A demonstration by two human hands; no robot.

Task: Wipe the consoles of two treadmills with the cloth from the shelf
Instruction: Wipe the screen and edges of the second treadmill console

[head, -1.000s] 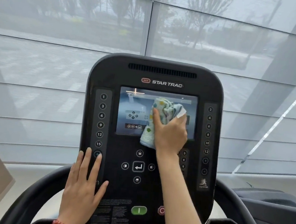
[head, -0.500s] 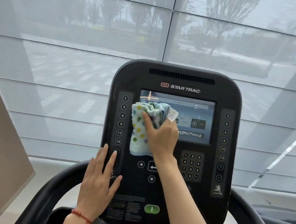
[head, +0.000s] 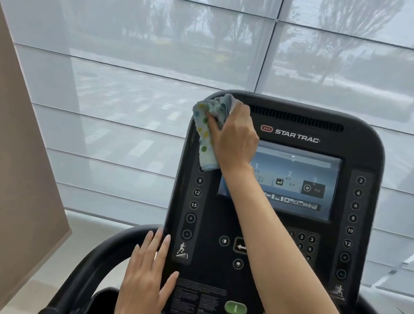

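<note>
A black Star Trac treadmill console fills the right half of the view, its lit screen in the middle. My right hand presses a pale cloth with coloured dots against the console's top left corner, above the left column of number buttons. The cloth hangs down over the upper buttons. My left hand lies flat, fingers spread, on the console's lower left edge beside the curved black handlebar. My right forearm crosses the screen's left side and the keypad.
A tall window wall with a sheer blind stands behind the console. A beige panel closes off the left. A green start button sits at the console's lower middle.
My right hand has carried the cloth from the screen's left part up to the console's top left corner. My left hand slid slightly down and left. The view shifted left.
</note>
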